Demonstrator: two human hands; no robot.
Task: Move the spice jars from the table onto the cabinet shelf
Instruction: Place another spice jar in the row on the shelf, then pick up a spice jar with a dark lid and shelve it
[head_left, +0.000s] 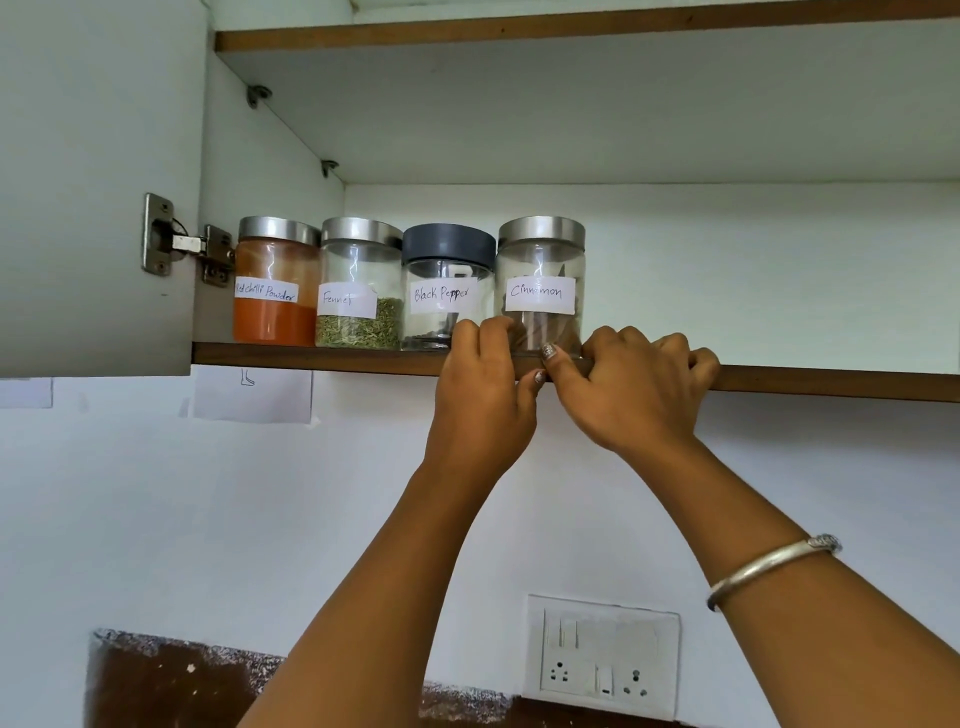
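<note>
Cinnamon jar (540, 280) stands at front edge of shelf (311, 356), touching pepper jar (447, 280). Left hand (483, 395) grip clamped on its base. Right hand (634, 395) has thumb on jar, fingers curled alongside; hold unclear. Placing step, it seems. Next: nudge jar back, release cleanly.

Four clear, hand-labelled jars stand upright, side by side, along the cabinet shelf (311, 354) front, left to right: red chilli powder jar (275, 312), fennel jar (358, 322), dark-lidded black pepper jar (447, 270), cinnamon jar (540, 260); the others steel-lidded.
</note>
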